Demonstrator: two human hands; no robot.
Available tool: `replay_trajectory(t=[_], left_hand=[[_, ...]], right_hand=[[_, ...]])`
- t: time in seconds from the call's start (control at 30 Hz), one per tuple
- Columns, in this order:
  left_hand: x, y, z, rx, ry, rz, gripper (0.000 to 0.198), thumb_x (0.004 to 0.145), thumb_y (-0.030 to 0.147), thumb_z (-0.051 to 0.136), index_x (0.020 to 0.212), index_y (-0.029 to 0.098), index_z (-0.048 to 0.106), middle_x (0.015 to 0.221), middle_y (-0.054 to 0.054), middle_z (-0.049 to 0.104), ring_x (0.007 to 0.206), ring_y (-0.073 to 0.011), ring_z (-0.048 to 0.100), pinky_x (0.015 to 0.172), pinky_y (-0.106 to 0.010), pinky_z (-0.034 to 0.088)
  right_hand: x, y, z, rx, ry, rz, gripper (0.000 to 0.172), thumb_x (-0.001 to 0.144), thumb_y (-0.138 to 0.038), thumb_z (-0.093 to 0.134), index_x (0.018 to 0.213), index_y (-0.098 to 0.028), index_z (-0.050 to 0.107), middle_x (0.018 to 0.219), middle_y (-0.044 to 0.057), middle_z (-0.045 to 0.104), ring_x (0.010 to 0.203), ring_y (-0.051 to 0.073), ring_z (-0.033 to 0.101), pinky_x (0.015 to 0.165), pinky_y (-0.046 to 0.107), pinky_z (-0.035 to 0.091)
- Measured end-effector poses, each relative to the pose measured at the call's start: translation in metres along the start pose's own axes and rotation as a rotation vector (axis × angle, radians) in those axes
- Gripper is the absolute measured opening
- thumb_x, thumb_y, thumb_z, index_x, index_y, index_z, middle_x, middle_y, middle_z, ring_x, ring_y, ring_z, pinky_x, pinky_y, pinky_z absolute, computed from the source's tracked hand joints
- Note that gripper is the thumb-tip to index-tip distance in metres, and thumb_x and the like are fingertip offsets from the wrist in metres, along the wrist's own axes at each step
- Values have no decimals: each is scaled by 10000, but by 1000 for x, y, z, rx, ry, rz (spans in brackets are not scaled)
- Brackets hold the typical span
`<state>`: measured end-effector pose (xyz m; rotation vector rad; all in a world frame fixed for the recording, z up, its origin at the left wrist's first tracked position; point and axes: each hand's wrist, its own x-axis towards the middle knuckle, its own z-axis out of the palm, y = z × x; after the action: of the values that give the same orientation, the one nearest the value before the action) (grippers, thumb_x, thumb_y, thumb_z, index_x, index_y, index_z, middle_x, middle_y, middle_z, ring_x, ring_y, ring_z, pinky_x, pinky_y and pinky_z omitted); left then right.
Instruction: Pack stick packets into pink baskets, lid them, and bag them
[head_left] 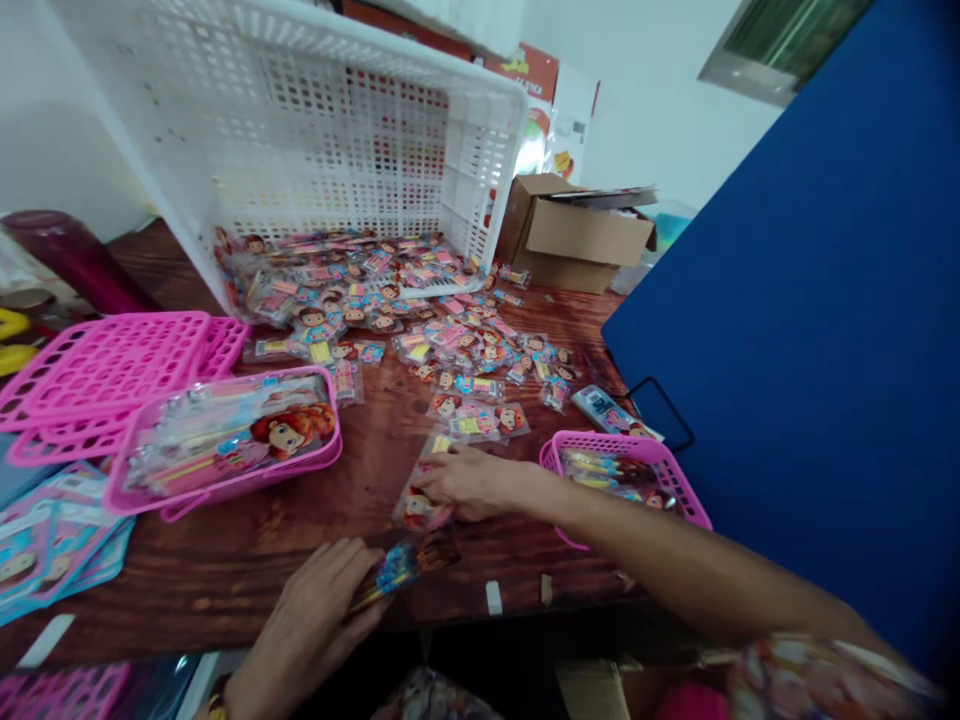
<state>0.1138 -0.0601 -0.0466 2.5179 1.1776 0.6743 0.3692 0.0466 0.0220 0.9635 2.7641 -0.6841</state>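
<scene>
My left hand (319,605) rests near the table's front edge, its fingers closed round a small stack of clear toy packets (397,568) with cartoon figures. My right hand (469,483) reaches across to the left and lies palm down, fingers pressed on a packet (418,508) on the wooden table (247,540). Many more of the same packets (420,330) spill from a white plastic crate (300,130) tipped on its side at the back.
A pink basket (679,480) holding packets sits right of my right hand. At left are a pink basket (225,440) full of packets, stacked empty pink baskets (97,365) and blue cards (45,550). A cardboard box (574,235) stands behind; a blue panel (810,350) fills the right.
</scene>
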Motion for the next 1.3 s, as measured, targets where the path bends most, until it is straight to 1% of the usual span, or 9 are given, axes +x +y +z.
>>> replay_trajectory(t=[0.07, 0.17, 0.23, 0.33, 0.57, 0.77, 0.97, 1.17, 1.3], left_hand=[[-10, -2, -6, 7, 47, -37, 258, 909, 395, 568, 1121, 248, 578, 1003, -37, 678, 906, -190, 648, 826, -293, 495], [-19, -18, -12, 14, 123, -175, 310, 920, 472, 535, 1111, 232, 582, 966, -36, 671, 871, -190, 642, 794, -297, 497], [-22, -31, -12, 13, 189, -302, 385, 920, 532, 507, 1125, 214, 578, 1003, -49, 673, 908, -204, 647, 811, -311, 502], [-23, -47, -7, -4, 246, -429, 467, 912, 596, 469, 1113, 190, 585, 1039, -71, 676, 930, -219, 654, 810, -322, 507], [-25, -53, 2, -62, 265, -455, 449, 924, 570, 475, 1139, 184, 557, 1074, -78, 657, 946, -228, 639, 840, -336, 487], [-22, -51, -2, 42, 294, -368, 432, 945, 577, 417, 1063, 190, 567, 948, -66, 671, 829, -213, 634, 772, -327, 473], [-22, -51, -1, 44, 313, -351, 459, 943, 598, 403, 1089, 193, 563, 986, -74, 681, 878, -224, 651, 804, -334, 482], [-22, -51, 0, 60, 311, -348, 439, 941, 601, 411, 1059, 207, 564, 965, -60, 679, 849, -219, 647, 773, -326, 487], [-22, -51, 0, 83, 297, -295, 437, 941, 589, 427, 1075, 196, 564, 979, -69, 687, 880, -222, 654, 807, -330, 490]], right_hand=[[-31, 0, 5, 48, 23, -48, 178, 756, -155, 631, 905, -228, 695, 1183, 42, 673, 1202, 245, 529, 1014, 385, 385], [-63, 0, 16, 337, 236, 335, 158, 791, -249, 623, 926, -191, 680, 1045, 73, 695, 975, 234, 628, 847, 348, 473], [-63, -3, 29, 649, 490, 612, 269, 795, -353, 637, 994, -174, 669, 973, 65, 708, 893, 231, 652, 781, 335, 499], [-36, -10, 47, 948, 756, 808, 437, 822, -492, 598, 1093, -152, 631, 976, 85, 720, 920, 249, 669, 771, 349, 519], [11, -30, 50, 221, 393, 1256, 546, 792, -577, 637, 1135, -164, 540, 1114, 186, 671, 1088, 336, 630, 898, 447, 457], [20, -41, 44, 185, 292, 1194, 473, 785, -473, 661, 1120, -162, 540, 1261, 198, 579, 1204, 352, 532, 945, 471, 413], [25, -42, 47, 275, 284, 932, 396, 752, -298, 665, 1108, -218, 510, 1045, 54, 681, 1020, 266, 619, 907, 402, 390], [-11, 42, -18, 213, 161, 703, 722, 691, -291, 763, 1338, -209, 452, 1102, 52, 673, 973, 233, 623, 793, 281, 410], [-13, 87, -38, -50, -48, 613, 654, 713, -253, 749, 1321, -208, 512, 1204, 89, 650, 1086, 274, 592, 871, 319, 405]])
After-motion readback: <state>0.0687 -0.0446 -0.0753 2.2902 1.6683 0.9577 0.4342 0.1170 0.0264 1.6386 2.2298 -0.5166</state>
